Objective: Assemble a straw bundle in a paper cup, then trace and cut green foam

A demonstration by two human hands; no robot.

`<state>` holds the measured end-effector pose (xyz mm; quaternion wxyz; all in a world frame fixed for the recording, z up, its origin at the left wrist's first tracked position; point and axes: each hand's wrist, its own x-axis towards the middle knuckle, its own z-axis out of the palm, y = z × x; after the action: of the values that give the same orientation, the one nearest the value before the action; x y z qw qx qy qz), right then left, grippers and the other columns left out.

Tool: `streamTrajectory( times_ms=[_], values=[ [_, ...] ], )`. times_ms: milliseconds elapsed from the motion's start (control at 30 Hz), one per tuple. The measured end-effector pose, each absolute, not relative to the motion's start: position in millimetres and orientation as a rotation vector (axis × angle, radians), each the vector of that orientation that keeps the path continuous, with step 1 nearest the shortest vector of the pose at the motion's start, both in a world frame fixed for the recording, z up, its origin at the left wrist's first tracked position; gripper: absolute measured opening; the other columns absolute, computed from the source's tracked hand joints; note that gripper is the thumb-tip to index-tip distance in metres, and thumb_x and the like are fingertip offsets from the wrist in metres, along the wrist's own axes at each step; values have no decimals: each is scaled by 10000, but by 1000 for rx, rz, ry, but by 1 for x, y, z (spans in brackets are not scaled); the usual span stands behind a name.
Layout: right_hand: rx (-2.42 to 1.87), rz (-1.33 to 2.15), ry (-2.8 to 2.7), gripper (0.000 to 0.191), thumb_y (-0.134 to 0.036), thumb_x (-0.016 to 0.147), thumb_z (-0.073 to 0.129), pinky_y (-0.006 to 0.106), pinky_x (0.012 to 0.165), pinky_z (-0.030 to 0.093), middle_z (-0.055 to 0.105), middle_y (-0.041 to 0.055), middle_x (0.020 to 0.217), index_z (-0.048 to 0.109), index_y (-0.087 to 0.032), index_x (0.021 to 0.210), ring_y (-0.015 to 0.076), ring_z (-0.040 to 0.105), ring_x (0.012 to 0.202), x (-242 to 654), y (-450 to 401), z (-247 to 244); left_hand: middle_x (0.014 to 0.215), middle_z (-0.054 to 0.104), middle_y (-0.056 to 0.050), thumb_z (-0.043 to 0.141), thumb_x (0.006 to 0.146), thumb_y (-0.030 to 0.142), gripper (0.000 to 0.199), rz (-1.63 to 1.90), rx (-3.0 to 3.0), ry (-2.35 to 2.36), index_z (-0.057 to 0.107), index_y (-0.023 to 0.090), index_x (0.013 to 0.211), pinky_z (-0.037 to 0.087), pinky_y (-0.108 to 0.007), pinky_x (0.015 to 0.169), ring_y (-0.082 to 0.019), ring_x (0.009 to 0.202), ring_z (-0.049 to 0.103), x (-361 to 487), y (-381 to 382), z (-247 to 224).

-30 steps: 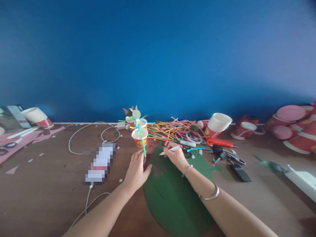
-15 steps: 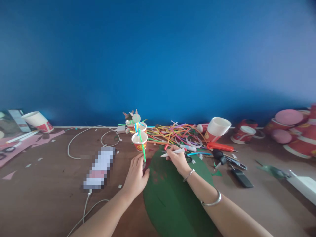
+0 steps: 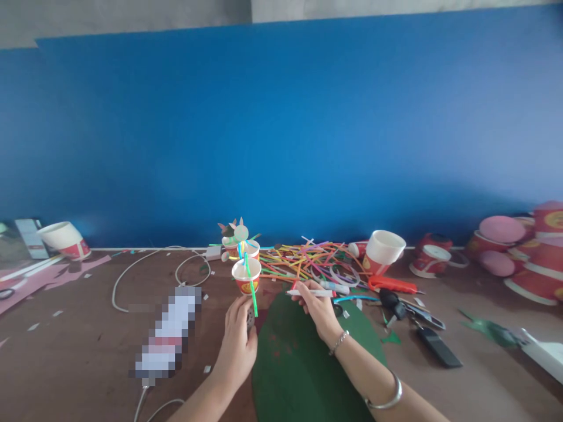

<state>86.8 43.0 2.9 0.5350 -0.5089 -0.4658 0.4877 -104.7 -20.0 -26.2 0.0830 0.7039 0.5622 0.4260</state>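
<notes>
My right hand [image 3: 317, 309] grips a white marker [image 3: 310, 293] above the far end of a dark green oval sheet [image 3: 303, 369]. A red cap [image 3: 294, 286] shows at the fingertips of this hand. My left hand [image 3: 238, 334] rests left of the sheet, its fingers curled around a small round grey piece [image 3: 250, 318] with dark spots, partly hidden by the hand. Just beyond stands a red and white paper cup [image 3: 246, 275], with a green pipe cleaner [image 3: 253, 296] hanging over its front. A small animal head with pointed ears [image 3: 240, 232] rises behind the cup.
Colourful pipe cleaners [image 3: 308, 258] are heaped by the blue wall [image 3: 281, 140]. A masked phone [image 3: 169, 334] with cable lies left. To the right are a tall paper cup [image 3: 385, 252], an orange-red tool [image 3: 393, 285], keys [image 3: 391, 302] and a glue gun [image 3: 505, 334]. Pink paper [image 3: 53, 275] lies far left.
The view has tilted upward, so the table sits lower in the picture. More of the round piece shows at my left hand. The marker in my right hand is closer to level.
</notes>
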Motion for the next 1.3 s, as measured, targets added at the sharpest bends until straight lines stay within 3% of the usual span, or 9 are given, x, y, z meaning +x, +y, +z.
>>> streamTrajectory(
  times_ms=[267,433,533,733,900,1000,1067,1167,1300],
  values=[
    [-1130,1165,-1142,384,-508,756,602,214,375,219,419,-63,411,451,-202,578,73,309,374,87,43,5,1246,467,-121,400,722,1,572,1249,2120,1703,404,217,1252,406,-478,987,-258,1214,416,-105,-20,-24],
    [-1148,1150,-1204,321,-481,745,622,211,397,256,539,-19,504,551,-185,642,95,402,446,89,41,5,1154,531,-126,493,761,100,508,1262,2012,1795,401,195,1251,430,-522,920,-292,1108,492,-107,-17,-28],
    [-1138,1150,-1180,375,-531,783,537,215,394,281,605,25,583,622,-170,729,123,459,498,90,39,7,1156,533,-121,464,790,98,479,1279,1977,1730,393,205,1251,437,-503,917,-271,1085,511,-108,-15,-30],
    [-1087,901,-1044,379,-522,815,499,210,390,283,479,-37,474,551,-178,665,84,355,414,89,35,18,1261,451,-130,461,789,104,470,1323,1949,1632,389,206,1242,425,-436,956,-252,1194,440,-108,-13,-29],
    [-1132,834,-1059,399,-524,833,461,222,415,350,634,18,651,561,-191,1027,148,522,513,100,45,29,1172,502,-117,487,779,120,402,1392,2033,1685,452,197,1172,431,-423,902,-262,1152,443,-104,-15,-18],
    [-1226,661,-1597,250,-377,837,480,265,593,428,671,50,773,618,-197,944,187,601,665,110,52,28,929,554,-66,466,778,83,170,1474,2048,1712,506,193,901,431,-373,792,-218,918,514,-101,-19,-5],
    [-1331,438,-1979,220,-205,791,489,276,683,421,670,63,860,618,-196,969,207,603,788,111,55,24,783,528,-28,411,784,40,171,1589,2057,1707,437,198,726,399,-346,737,-185,794,498,-99,-25,2],
    [-1388,169,-2391,436,-51,658,496,284,738,399,656,80,889,578,-179,1066,232,555,904,106,59,20,721,502,-5,378,782,6,220,1690,2150,1568,385,197,674,358,-330,719,-163,748,485,-96,-34,8],
    [-1390,-67,-2566,461,-24,637,500,312,792,376,643,114,924,560,-159,1074,255,506,962,99,67,23,688,514,4,345,773,-27,249,1583,2355,1356,418,194,684,348,-341,764,-151,743,496,-91,-43,10]
  ],
)
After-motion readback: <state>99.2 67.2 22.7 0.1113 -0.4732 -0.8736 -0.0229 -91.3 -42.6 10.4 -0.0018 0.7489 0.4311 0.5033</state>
